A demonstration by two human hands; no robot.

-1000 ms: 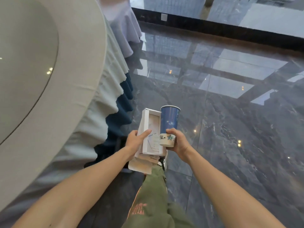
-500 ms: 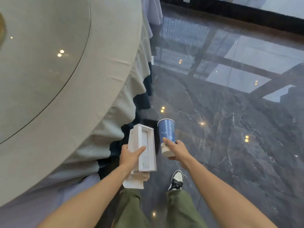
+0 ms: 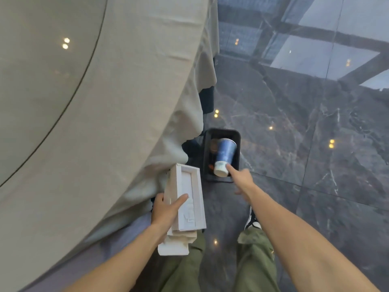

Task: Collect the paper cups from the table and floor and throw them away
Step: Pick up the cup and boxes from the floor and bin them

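- A black rectangular bin [image 3: 237, 135] stands on a dark, glossy marble floor [image 3: 315, 154], just beside the draped edge of a round table.
- A blue paper cup [image 3: 224, 154] with a white base is over the open mouth of the bin, tilted, rim pointing away from the person and base toward them. Whether it has dropped inside the bin or is still above it cannot be told.
- The right hand [image 3: 242, 179] reaches toward the near edge of the bin, fingers spread loose and open; one fingertip [image 3: 228, 166] is at the cup's white base.
- The left hand [image 3: 166, 210], nearer the person than the bin and to its left, grips a stack of white flat boxes [image 3: 189, 199], thumb across the top one.
- The table's beige tablecloth [image 3: 126, 102] hangs in folds to the left of the bin.
- Below the bin, green trouser legs [image 3: 255, 258] and one shoe [image 3: 252, 223] show.
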